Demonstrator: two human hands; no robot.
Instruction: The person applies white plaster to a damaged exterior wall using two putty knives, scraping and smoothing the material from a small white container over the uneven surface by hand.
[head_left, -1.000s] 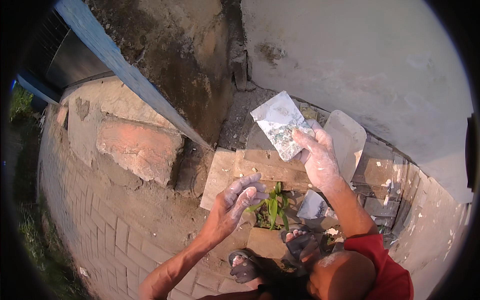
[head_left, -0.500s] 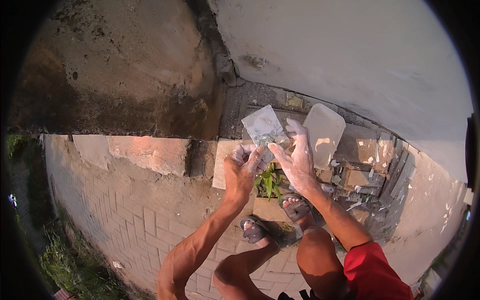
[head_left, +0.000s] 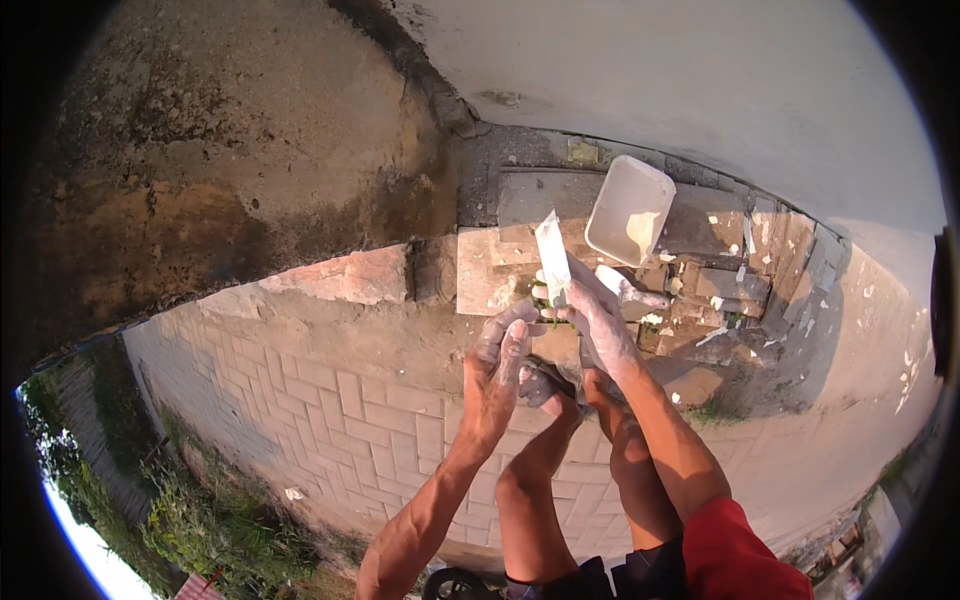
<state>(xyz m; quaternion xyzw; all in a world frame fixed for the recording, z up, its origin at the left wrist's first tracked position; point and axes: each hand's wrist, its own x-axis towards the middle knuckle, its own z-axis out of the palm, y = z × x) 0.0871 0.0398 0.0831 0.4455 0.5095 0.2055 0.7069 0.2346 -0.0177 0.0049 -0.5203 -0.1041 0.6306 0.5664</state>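
A white sheet [head_left: 553, 264] is gripped by the right hand [head_left: 599, 322], held nearly edge-on. The left hand [head_left: 494, 368] is curled just beside; whether anything is pinched cannot be told. Beyond the right hand, a white tub [head_left: 617, 203] is seen.

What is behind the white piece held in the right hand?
Flat slabs show beyond its top edge; whatever lies directly behind the white piece and right hand is covered.

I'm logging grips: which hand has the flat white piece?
The right hand, on the red-sleeved arm, grips the flat white piece near its bottom; the left hand sits lower left.
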